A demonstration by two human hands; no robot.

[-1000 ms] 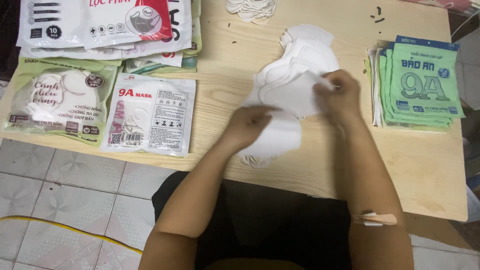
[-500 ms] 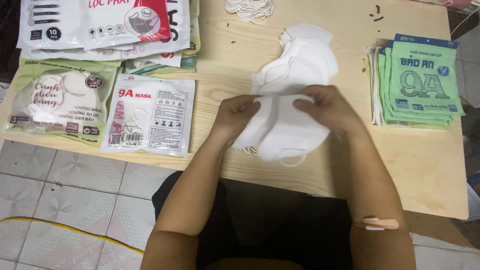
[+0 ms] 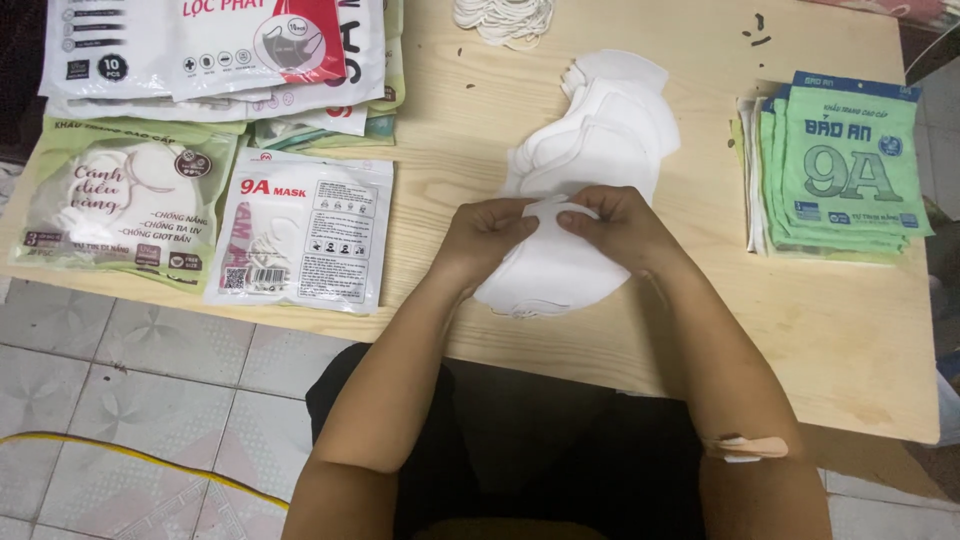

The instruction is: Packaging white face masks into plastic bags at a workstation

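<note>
Both hands pinch the top edge of a small stack of white face masks [image 3: 555, 275] that hangs toward the table's near edge. My left hand [image 3: 488, 235] grips the left side of that edge, and my right hand [image 3: 615, 228] grips the right side, the fingertips almost meeting. Just behind the held stack, a fanned pile of more white masks [image 3: 600, 125] lies on the light wooden table [image 3: 850, 330].
A stack of green printed bags [image 3: 845, 165] lies at the right. Packaged masks sit at the left: a white pack [image 3: 300, 230], a green pack [image 3: 125, 205] and larger packs [image 3: 210, 45] behind. A bundle of white ear loops [image 3: 503, 18] rests at the far edge. Tiled floor lies below.
My hands have come together from apart, drawing the held masks off the fanned pile and toward me. The grip has moved to the stack's top edge.
</note>
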